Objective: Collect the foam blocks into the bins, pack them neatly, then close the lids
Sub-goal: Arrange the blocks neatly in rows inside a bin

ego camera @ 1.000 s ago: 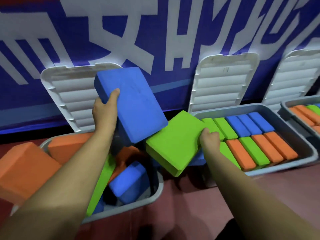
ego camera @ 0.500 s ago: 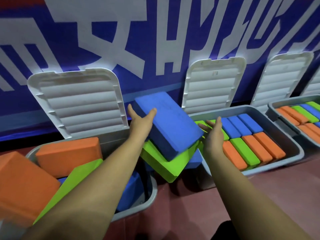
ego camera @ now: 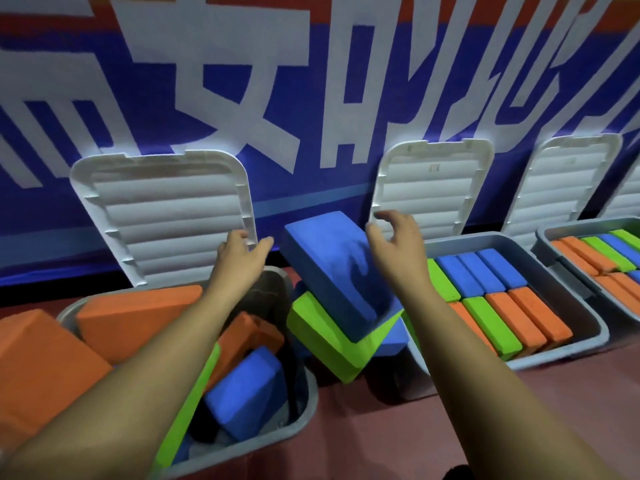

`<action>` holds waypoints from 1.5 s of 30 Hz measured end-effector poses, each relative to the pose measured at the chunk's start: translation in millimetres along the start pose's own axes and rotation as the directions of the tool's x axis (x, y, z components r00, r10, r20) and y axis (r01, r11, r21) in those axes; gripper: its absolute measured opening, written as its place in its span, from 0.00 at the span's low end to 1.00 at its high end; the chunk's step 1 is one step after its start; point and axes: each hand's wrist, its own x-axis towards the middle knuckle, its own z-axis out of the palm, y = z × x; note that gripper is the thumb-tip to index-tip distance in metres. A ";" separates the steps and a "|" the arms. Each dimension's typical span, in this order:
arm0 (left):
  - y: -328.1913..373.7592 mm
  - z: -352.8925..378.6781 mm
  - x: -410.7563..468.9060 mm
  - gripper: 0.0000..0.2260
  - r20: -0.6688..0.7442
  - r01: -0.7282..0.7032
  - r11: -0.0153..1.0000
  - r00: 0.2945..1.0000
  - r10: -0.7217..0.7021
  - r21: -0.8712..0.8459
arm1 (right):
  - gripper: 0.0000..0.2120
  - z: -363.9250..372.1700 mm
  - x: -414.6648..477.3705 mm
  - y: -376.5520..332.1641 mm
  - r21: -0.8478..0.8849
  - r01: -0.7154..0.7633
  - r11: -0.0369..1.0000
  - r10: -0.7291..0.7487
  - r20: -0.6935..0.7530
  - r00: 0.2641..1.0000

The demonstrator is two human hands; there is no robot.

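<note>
A large blue foam block (ego camera: 332, 271) lies tilted on a large green block (ego camera: 322, 344), stacked between two grey bins. My left hand (ego camera: 242, 258) hovers empty just left of the blue block, fingers spread, near the left bin's raised white lid (ego camera: 162, 209). My right hand (ego camera: 394, 244) hangs above the blue block's right edge with loosely curved fingers, holding nothing. The left bin (ego camera: 304, 410) holds jumbled orange, green and blue blocks. The middle bin (ego camera: 588, 327) holds neat rows of narrow blue, green and orange blocks.
A third bin (ego camera: 550, 244) with packed blocks stands at the far right. White ribbed lids (ego camera: 433, 188) lean open against the blue banner wall. A big orange block (ego camera: 38, 372) sits at the left edge. Red floor lies in front.
Both hands have let go of the blue and green blocks, which now rest stacked between the bins. My hands have lifted off and apart.
</note>
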 end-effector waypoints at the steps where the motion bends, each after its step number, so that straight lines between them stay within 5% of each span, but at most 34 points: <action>1: -7.4 -16.7 2.4 0.24 -0.022 -0.012 0.999 1.000 0.012 0.030 | 0.21 8.6 2.6 -17.6 -0.010 0.064 0.998 -0.063 0.044 0.997; 8: -86.5 -109.6 -6.6 0.02 -0.154 0.018 0.985 0.988 0.008 0.172 | 0.20 117.1 -47.3 -100.8 -0.004 0.270 0.963 -0.242 0.432 0.869; 12: -151.4 -122.9 -25.3 0.10 -0.091 0.115 0.976 0.991 -0.099 0.183 | 0.23 180.5 -102.3 -92.9 -0.133 0.227 0.965 -0.095 0.628 0.772; 16: -193.5 -117.1 -52.0 0.03 0.049 0.181 0.938 0.978 -0.204 0.294 | 0.28 221.6 -152.7 -71.3 -0.200 -0.016 0.980 0.155 0.703 0.694; 20: -234.0 -102.3 -72.9 0.20 0.122 0.274 0.825 0.918 -0.378 0.495 | 0.29 248.5 -195.3 -46.2 -0.224 -0.208 0.952 0.303 0.791 0.532; 24: -243.9 -103.6 -73.9 0.23 0.116 0.275 0.771 0.905 -0.409 0.574 | 0.08 254.3 -221.6 -41.7 -0.088 -0.530 0.844 0.355 0.831 0.428; 27: -238.9 -120.2 -76.5 0.25 0.171 0.237 0.948 0.946 -0.274 0.211 | 0.09 248.1 -213.1 -55.3 0.029 -0.527 0.849 0.313 0.776 0.547; 30: -227.6 -133.1 -91.8 0.45 0.298 0.141 0.968 0.952 -0.074 -0.209 | 0.12 244.3 -186.9 -73.3 0.069 -0.404 0.912 0.242 0.707 0.665; 32: -223.3 -129.8 -98.4 0.56 0.352 0.077 0.991 0.935 -0.035 -0.106 | 0.16 236.5 -174.3 -81.3 0.111 -0.482 0.869 0.248 0.744 0.620; 35: -221.6 -120.7 -96.6 0.58 0.163 0.021 0.999 0.986 -0.027 0.041 | 0.10 223.9 -160.6 -72.4 0.212 -0.665 0.716 0.249 0.812 0.527; 37: -215.4 -118.9 -95.7 0.49 0.030 0.015 0.995 0.999 -0.018 0.099 | 0.07 217.1 -157.6 -52.9 0.209 -0.530 0.822 0.167 0.802 0.574; 39: -209.2 -121.6 -94.8 0.41 -0.088 0.041 0.991 0.996 -0.030 0.125 | 0.15 217.7 -153.7 -20.5 -0.036 -0.021 0.999 0.041 0.835 0.549; 41: -202.8 -126.1 -93.4 0.37 -0.170 0.046 0.994 0.985 -0.029 0.095 | 0.35 219.8 -155.6 7.2 -0.217 0.510 0.833 0.057 0.949 0.310; 42: -199.9 -127.1 -93.3 0.36 -0.170 0.039 0.994 0.985 -0.022 0.099 | 0.42 222.3 -158.0 18.0 -0.236 0.619 0.749 0.132 0.969 0.210; 43: -197.8 -127.0 -93.5 0.36 -0.152 0.033 0.992 0.988 -0.013 0.124 | 0.45 225.6 -161.0 24.9 -0.243 0.685 0.687 0.187 0.970 0.156; 45: -195.9 -125.0 -94.0 0.35 -0.120 -0.004 0.984 0.992 0.026 0.177 | 0.43 232.5 -166.6 32.8 -0.270 0.777 0.569 0.155 0.963 0.221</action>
